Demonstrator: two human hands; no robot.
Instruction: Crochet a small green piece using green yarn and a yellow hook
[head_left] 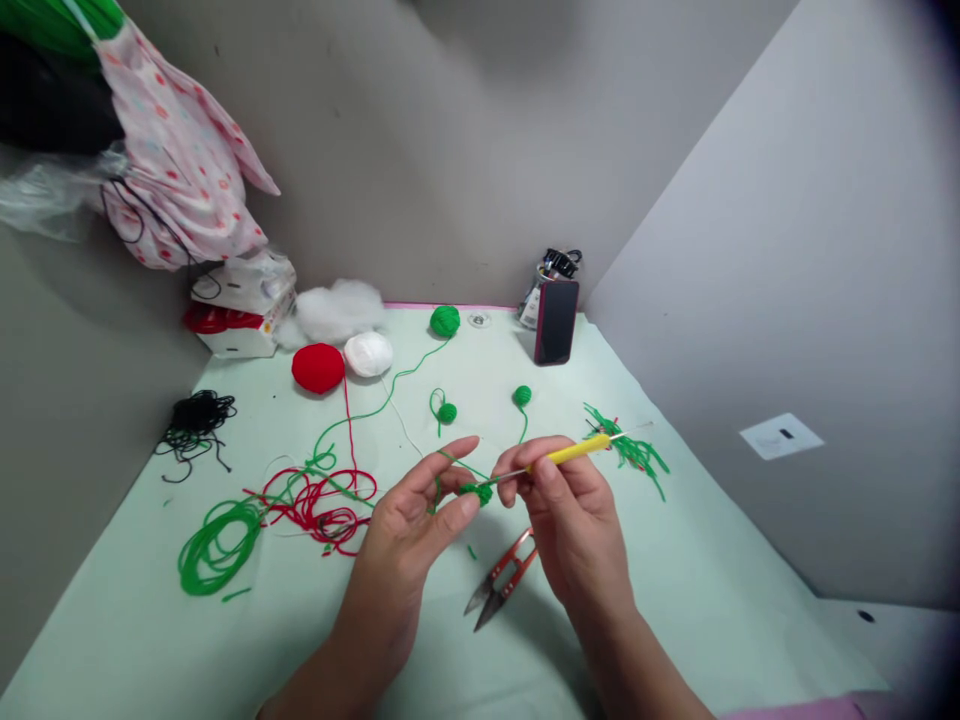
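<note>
Between its thumb and fingers my left hand [409, 530] pinches a small green crochet piece [480, 492]. Green yarn runs over the raised index finger of that hand. My right hand [574, 520] grips a crochet hook [577, 452] by its yellow handle. The hook's thin metal shaft reaches left to the green piece; whether its tip sits inside a stitch is too small to tell. Under the right hand lies a pair of orange-handled thread snips [501, 580], blades pointing toward me, with part of the handle hidden by the hand.
Beyond the hands lie two small green crocheted balls [447, 413] with yarn tails. Red [318, 368], white [368, 354] and green yarn balls [445, 321] sit farther back, near white stuffing [341, 308]. Loose yarn [221, 545] spreads at left. A phone [556, 322] stands at back right, green scraps [630, 445] nearer.
</note>
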